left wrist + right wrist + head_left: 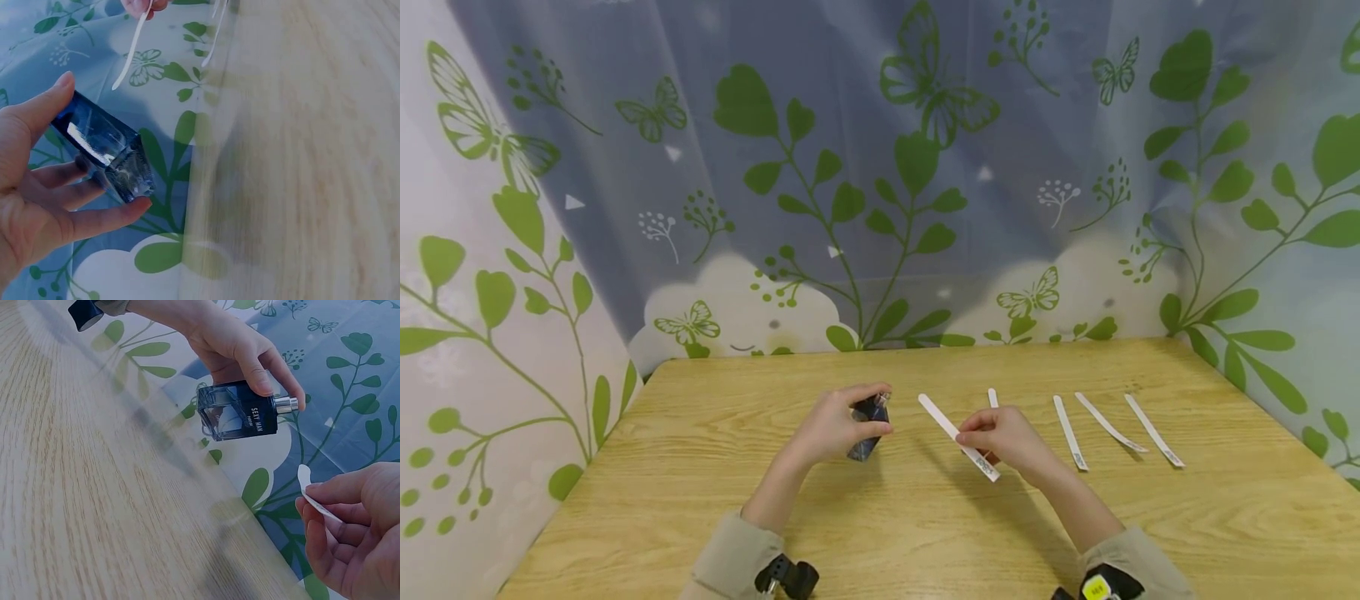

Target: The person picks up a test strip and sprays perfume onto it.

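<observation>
My left hand (829,427) holds a small blue glass perfume bottle (864,447) above the table, between thumb and fingers. In the right wrist view the perfume bottle (237,411) is tilted on its side, dark lettering panel outward, and a fingertip lies at its silver spray nozzle (287,404). To the right, my right hand (1017,443) pinches a white paper test strip (937,415) between thumb and fingers. The strip slants up toward the bottle, with a gap between them. Small dark print marks its lower end.
Several more test strips lie on the wooden table (700,500): one (992,397) partly behind my right hand, then a straight one (1069,432), a bent one (1105,421) and another (1153,429) further right. A leaf-printed curtain (850,208) hangs behind the table.
</observation>
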{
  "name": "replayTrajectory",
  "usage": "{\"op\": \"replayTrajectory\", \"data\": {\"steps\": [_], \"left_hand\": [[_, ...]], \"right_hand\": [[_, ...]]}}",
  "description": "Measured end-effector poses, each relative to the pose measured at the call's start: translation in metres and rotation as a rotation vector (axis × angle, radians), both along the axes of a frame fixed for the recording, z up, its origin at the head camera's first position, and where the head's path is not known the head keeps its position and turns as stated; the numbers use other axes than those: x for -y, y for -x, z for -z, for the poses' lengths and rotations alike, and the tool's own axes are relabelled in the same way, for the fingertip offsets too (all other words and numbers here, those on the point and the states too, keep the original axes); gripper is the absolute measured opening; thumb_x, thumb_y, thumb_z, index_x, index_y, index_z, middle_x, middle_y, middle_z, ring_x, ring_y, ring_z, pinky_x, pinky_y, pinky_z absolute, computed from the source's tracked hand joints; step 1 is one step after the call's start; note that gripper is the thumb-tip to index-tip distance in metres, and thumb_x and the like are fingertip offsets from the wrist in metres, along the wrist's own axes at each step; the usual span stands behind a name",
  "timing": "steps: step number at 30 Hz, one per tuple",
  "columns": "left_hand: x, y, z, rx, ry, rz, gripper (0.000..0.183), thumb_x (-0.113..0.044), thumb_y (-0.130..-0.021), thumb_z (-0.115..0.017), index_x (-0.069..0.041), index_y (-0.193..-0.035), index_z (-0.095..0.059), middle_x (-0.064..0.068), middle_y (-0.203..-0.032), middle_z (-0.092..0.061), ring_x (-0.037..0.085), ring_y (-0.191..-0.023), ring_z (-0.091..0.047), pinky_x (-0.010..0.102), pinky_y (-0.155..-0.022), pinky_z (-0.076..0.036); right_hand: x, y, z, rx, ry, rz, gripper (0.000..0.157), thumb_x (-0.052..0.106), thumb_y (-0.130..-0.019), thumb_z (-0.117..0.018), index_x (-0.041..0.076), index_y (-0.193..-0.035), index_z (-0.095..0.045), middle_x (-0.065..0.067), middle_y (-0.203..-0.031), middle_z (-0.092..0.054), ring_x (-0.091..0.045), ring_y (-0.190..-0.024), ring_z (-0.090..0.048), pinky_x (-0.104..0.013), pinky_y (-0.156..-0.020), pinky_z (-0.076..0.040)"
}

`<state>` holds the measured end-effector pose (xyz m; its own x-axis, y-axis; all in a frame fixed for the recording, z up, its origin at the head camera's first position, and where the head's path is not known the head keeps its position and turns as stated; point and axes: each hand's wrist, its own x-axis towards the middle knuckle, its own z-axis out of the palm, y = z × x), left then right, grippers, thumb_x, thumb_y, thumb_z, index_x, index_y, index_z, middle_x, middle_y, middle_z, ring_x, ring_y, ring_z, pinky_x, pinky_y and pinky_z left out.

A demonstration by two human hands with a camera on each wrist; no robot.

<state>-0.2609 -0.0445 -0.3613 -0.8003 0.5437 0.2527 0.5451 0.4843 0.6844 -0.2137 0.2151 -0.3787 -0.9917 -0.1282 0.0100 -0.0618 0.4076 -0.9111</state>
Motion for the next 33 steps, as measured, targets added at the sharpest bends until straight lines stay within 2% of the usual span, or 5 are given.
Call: {"op": "replayTrajectory", "data": {"steps": [6, 13, 25, 33], "left_hand": [[0.002, 0.002, 0.001, 0.045, -0.038, 0.007, 0.054, -0.027, -0.082, -0.072, -0.021, -0.133, -0.053, 0.006, -0.129, -0.054, 0.025, -0.106, -0.056, 0.035, -0.077, -0.049], [0.003, 0.001, 0.001, 0.052, -0.020, 0.027, 0.054, -0.030, -0.083, -0.071, -0.023, -0.133, -0.052, 0.004, -0.128, -0.054, 0.026, -0.110, -0.054, 0.039, -0.081, -0.048], [0.002, 0.003, 0.002, 0.032, -0.032, 0.050, 0.054, -0.027, -0.083, -0.071, -0.021, -0.134, -0.052, 0.004, -0.128, -0.055, 0.026, -0.111, -0.054, 0.042, -0.084, -0.047], [0.003, 0.002, 0.002, 0.032, -0.040, 0.059, 0.055, -0.030, -0.083, -0.072, -0.021, -0.133, -0.053, 0.003, -0.130, -0.054, 0.026, -0.112, -0.053, 0.045, -0.088, -0.045]], "right_hand": [[0.000, 0.000, 0.000, 0.004, -0.023, 0.003, 0.018, 0.014, -0.085, -0.067, -0.003, -0.092, -0.067, -0.002, -0.073, -0.064, -0.015, -0.064, -0.056, -0.033, -0.056, -0.048], [-0.001, 0.001, 0.000, 0.020, -0.030, 0.017, 0.015, 0.014, -0.085, -0.067, 0.000, -0.089, -0.066, -0.002, -0.070, -0.061, -0.015, -0.061, -0.052, -0.032, -0.053, -0.044], [-0.007, 0.001, 0.001, 0.038, 0.080, 0.010, 0.019, 0.010, -0.088, -0.062, -0.006, -0.096, -0.064, -0.002, -0.074, -0.058, -0.015, -0.066, -0.052, -0.031, -0.055, -0.046], [-0.016, 0.002, 0.004, 0.053, 0.074, 0.053, 0.021, 0.011, -0.088, -0.060, -0.006, -0.100, -0.063, -0.002, -0.077, -0.061, -0.014, -0.070, -0.057, -0.031, -0.059, -0.047]]}}
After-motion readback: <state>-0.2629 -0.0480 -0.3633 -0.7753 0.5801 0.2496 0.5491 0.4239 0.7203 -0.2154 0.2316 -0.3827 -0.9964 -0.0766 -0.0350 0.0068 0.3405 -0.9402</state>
